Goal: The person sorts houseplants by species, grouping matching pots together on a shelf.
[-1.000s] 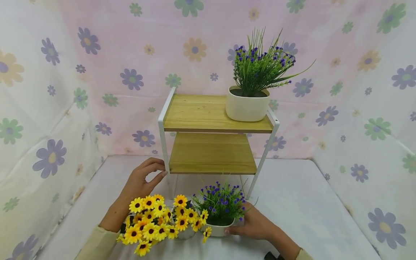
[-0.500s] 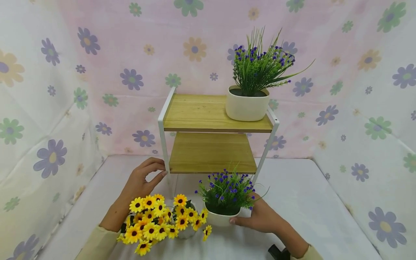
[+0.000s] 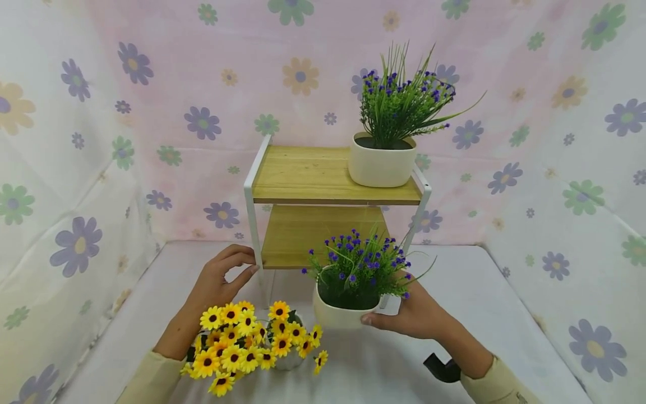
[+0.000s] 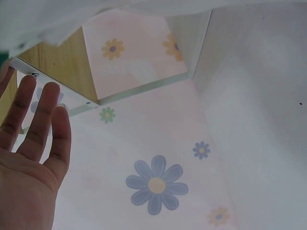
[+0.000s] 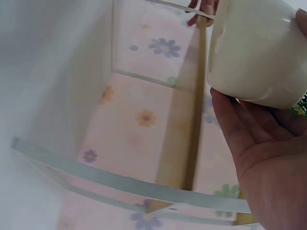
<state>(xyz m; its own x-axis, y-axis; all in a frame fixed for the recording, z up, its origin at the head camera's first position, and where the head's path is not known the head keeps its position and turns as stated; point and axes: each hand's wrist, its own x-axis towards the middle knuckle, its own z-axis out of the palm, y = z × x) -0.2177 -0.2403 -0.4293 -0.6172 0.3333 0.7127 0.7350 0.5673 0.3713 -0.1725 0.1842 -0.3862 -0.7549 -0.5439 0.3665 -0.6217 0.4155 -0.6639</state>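
Note:
My right hand (image 3: 421, 306) grips a small white oval pot of purple flowers (image 3: 343, 311), thumb on its front. The potted plant is raised in front of the lower board of a two-tier shelf (image 3: 292, 241); the right wrist view shows the pot's smooth wall (image 5: 261, 57) with fingers beneath it. At the shelf's left side, my left hand (image 3: 219, 280) touches the white leg with thumb and fingertips. Its fingers (image 4: 36, 122) look nearly straight in the left wrist view. Yellow flowers (image 3: 232, 342) stand in front, with a glass-like pot (image 3: 290, 359) partly hidden below them.
A larger white pot with purple flowers (image 3: 382, 163) stands on the right of the top board (image 3: 303, 174). A black curved piece (image 3: 441, 367) sits by the right wrist. Flower-printed cloth (image 3: 202, 168) surrounds the white-covered table (image 3: 454, 292).
My right hand has lifted the potted purple plant from beside the yellow flowers, up and slightly right toward the shelf. My left hand keeps its place at the shelf leg.

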